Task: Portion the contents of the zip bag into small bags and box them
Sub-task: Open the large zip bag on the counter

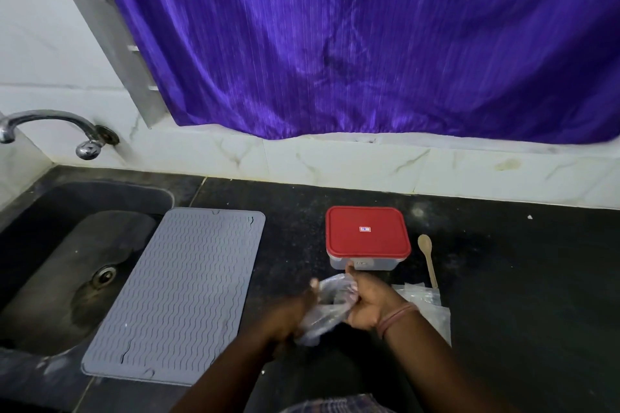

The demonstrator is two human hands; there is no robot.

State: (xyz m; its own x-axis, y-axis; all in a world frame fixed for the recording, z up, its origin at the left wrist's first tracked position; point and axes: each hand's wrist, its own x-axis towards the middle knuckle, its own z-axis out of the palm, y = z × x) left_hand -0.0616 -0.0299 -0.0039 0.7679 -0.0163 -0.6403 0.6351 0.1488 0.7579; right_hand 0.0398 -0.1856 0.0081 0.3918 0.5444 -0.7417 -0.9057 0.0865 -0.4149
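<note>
Hands meet low over the dark countertop (503,278), both forearms reaching in from the bottom edge and converging on a crumpled clear plastic bag (327,308). The left hand (292,315) is blurred; its fingers curl round the bag's left side, with a thumb tip showing just above the plastic. The right hand (369,302) grips the bag's right side, thumb raised toward the box and the other fingers folded over the plastic. A pinkish band (397,317) circles the right wrist. What the bag holds cannot be made out through the creased plastic.

Just behind the hands stands a clear plastic box (367,263) with its red lid (367,231) closed on top. A small red-and-white label (364,229) sits in the middle of the lid; its writing is too small to read. A wooden spoon (427,258) lies just right of the box, bowl pointing away from the person. Near the right wrist, partly under the forearm, lies a flat stack of small clear bags (426,303), touching the spoon's handle end.

A grey ribbed mat (181,292) lies left of the hands, its left edge overlapping the sink (67,265). A metal tap (50,126) juts from the marble-tiled wall, and a purple curtain (369,43) hangs above the counter.
</note>
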